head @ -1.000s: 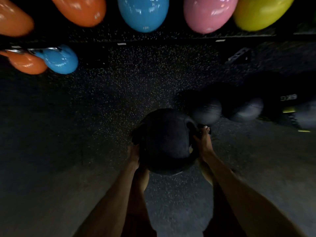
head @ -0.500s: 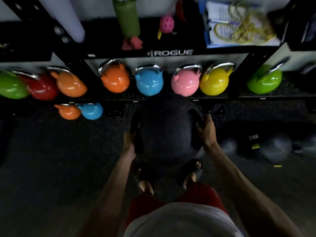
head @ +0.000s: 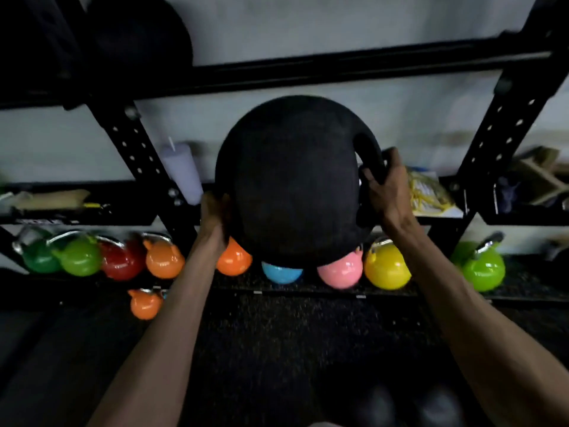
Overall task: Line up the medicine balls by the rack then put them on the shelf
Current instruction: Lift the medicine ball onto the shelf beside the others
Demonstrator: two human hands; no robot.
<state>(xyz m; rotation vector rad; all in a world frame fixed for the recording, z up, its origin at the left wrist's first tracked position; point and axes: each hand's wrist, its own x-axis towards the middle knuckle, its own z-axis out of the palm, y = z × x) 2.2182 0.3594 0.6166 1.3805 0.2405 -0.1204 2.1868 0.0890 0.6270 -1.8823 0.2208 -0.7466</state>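
A black medicine ball (head: 289, 180) with moulded side handles is held up in the air in front of the rack (head: 505, 118), level with the middle shelf and below the long black crossbar of the top shelf (head: 338, 67). It touches no shelf. The right hand (head: 388, 189) is closed around the handle on the ball's right side, fingers wrapped through the grip. The left hand (head: 215, 215) is pressed against the ball's lower left side with the fingers curled onto it; whether they hook a handle there cannot be told.

Behind and below the ball, along the front edge of the bottom shelf (head: 308, 289), stands a row of coloured kettlebells: two green, a red and an orange at the left, then an orange kettlebell (head: 234, 260), a blue kettlebell (head: 281, 272) and a pink kettlebell (head: 340, 271) partly hidden by the ball, then a yellow kettlebell (head: 386, 268) and another green one at the right end. A small orange kettlebell (head: 144, 303) sits on the dark floor (head: 277, 349) just in front of that shelf. On the top shelf's left end rests a large dark ball (head: 138, 35). At the bottom edge of the view, two more dark balls (head: 409, 408) lie on the floor, blurred.
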